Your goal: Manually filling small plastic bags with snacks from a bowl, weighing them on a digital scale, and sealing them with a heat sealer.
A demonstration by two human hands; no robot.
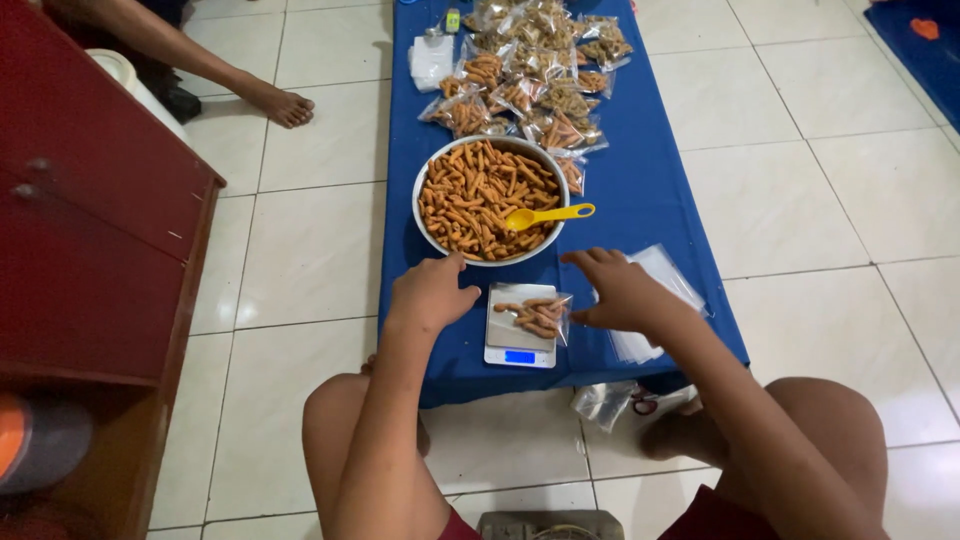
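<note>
Lying on scale (519, 345), snack bag (537, 315) just beside right hand (622, 292) fingers (584, 318).

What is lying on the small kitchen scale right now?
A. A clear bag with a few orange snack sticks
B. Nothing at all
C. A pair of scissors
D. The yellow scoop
A: a small clear bag of snack sticks rests on the scale, between the left hand and the right hand, while the yellow scoop lies in the bowl of snacks.

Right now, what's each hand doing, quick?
Left hand: loosely curled, empty, beside the round metal snack bowl.
Right hand: open, empty, over the clear plastic bags.
</note>
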